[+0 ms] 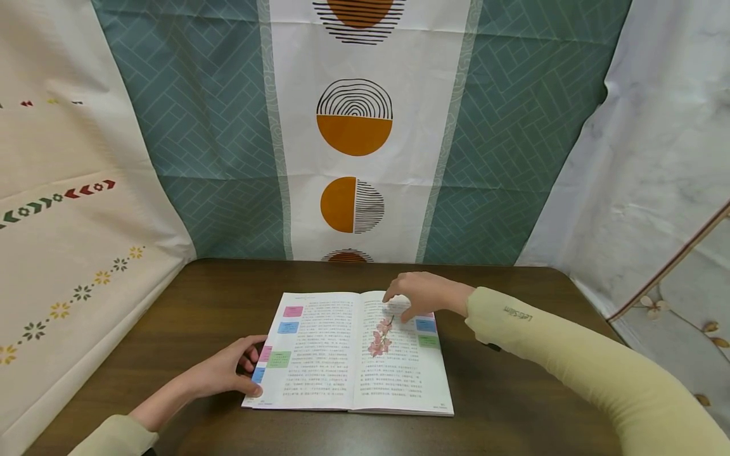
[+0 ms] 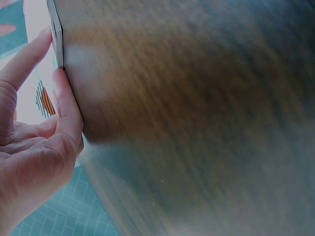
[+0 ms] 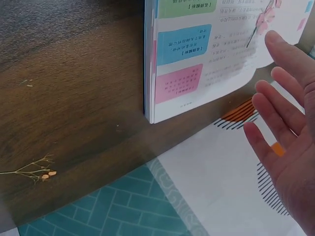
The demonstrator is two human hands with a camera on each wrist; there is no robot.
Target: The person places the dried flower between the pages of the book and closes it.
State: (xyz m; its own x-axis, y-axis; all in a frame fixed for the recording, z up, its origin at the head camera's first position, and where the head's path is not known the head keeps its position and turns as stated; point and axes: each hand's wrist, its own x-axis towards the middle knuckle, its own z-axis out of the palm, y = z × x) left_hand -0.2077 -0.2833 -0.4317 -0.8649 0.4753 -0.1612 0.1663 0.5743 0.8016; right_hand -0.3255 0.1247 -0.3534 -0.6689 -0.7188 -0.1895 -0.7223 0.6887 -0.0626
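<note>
An open book [image 1: 319,386] with printed pages and coloured note boxes lies on the table. On its right page rests a pink flower sprig [image 1: 380,339] with a thin stem. My left hand [image 1: 225,370] is at the book's left edge, its thumb on the lower left corner and the fingertips touching the side, as the left wrist view also shows. Above the upper right page is my right hand [image 1: 424,292], thumb and fingers apart around the stem's upper end. In the right wrist view this hand [image 3: 295,132] has nothing between its fingers, with the sprig [image 3: 266,20] near the thumb.
The dark wooden table [image 1: 502,386] surrounds the book. A patterned curtain [image 1: 217,126] hangs behind it, with pale cloth at both sides. A thin branching twig [image 3: 37,169] shows on the table in the right wrist view.
</note>
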